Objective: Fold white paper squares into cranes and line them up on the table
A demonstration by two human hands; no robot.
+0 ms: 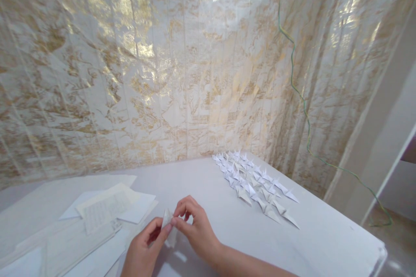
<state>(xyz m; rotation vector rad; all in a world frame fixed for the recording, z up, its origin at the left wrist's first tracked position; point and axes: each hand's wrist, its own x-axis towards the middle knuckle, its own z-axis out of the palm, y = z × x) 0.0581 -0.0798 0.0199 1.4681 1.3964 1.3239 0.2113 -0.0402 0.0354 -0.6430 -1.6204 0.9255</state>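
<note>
Just above the white table [208,190], a small piece of folded white paper [167,216] is held between my two hands, its pointed tip upward. My left hand [151,240] pinches it from the left with thumb and fingers. From the right, my right hand [195,224] grips its edge between thumb and index finger, the other fingers curled. Part of the paper is hidden behind the fingertips. Several rows of folded paper cranes [250,188] stand on the table to the right, apart from my hands.
Loose sheets of paper [104,207], some printed, lie overlapping on the table's left side. A white and gold curtain [182,73] hangs behind the table. At the right, a thin green wire [305,112] runs down past the table's edge.
</note>
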